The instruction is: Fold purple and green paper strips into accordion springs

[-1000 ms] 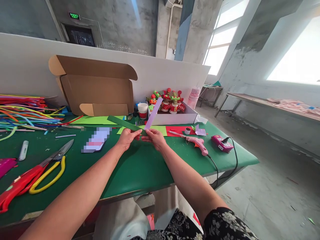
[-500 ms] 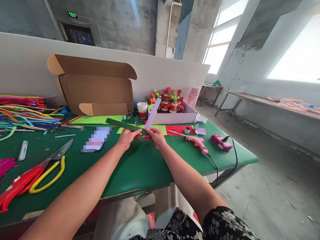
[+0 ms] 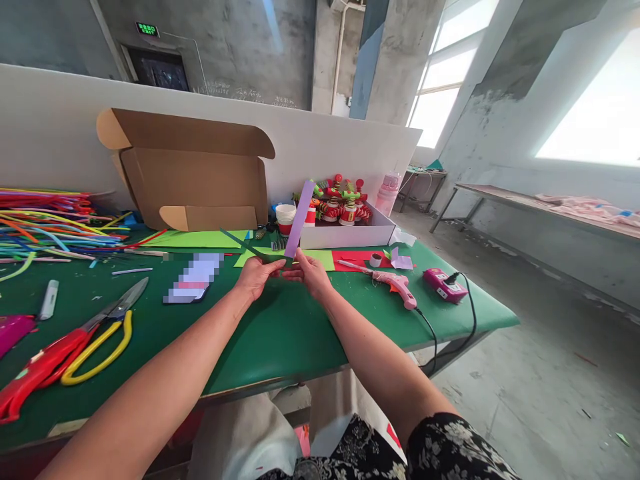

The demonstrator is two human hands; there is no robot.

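My left hand (image 3: 257, 275) and my right hand (image 3: 310, 272) meet over the middle of the green table (image 3: 280, 333), both pinched on the joined ends of two paper strips. A purple paper strip (image 3: 299, 220) stands up from my right fingers, leaning slightly right. A dark green paper strip (image 3: 245, 245) runs back and to the left from my left fingers, nearly edge-on.
An open cardboard box (image 3: 193, 177) stands behind. A white box (image 3: 350, 233) holds red and green craft figures. A pink glue gun (image 3: 397, 288) and its pink charger (image 3: 444, 287) lie right. Yellow-handled scissors (image 3: 97, 340), pipe cleaners (image 3: 50, 223) and coloured paper sheets (image 3: 195, 239) lie left.
The purple strip has swung more upright. The green strip has turned so that it shows edge-on. Both hands stay pinched in the same place.
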